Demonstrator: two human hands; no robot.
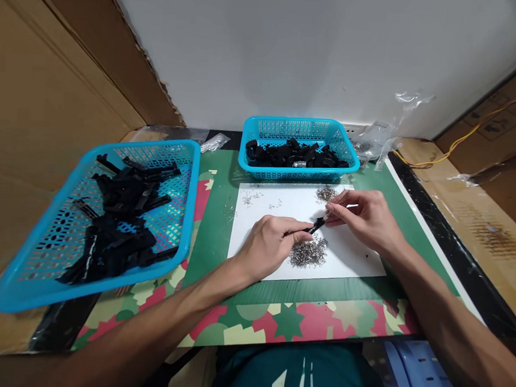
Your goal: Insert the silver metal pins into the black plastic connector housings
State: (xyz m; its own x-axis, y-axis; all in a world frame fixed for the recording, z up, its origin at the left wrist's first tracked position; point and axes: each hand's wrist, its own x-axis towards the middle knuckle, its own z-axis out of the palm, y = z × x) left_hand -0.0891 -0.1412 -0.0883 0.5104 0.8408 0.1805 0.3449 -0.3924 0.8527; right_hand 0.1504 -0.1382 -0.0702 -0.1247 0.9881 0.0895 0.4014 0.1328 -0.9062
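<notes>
Over a white sheet, my left hand is closed on a small black part, which points up and to the right. My right hand is pinched at the far end of that part, around something thin and light-coloured, too small to make out. Under the black part lies a pile of small metal pieces. A smaller brassy pile sits just behind my right fingertips. A few loose wire-like bits lie at the sheet's upper left.
A large blue basket with long black parts stands at the left. Behind the sheet is a smaller blue basket of black pieces. Plastic bags lie at the back right, near a yellow cable. Cardboard flanks both sides.
</notes>
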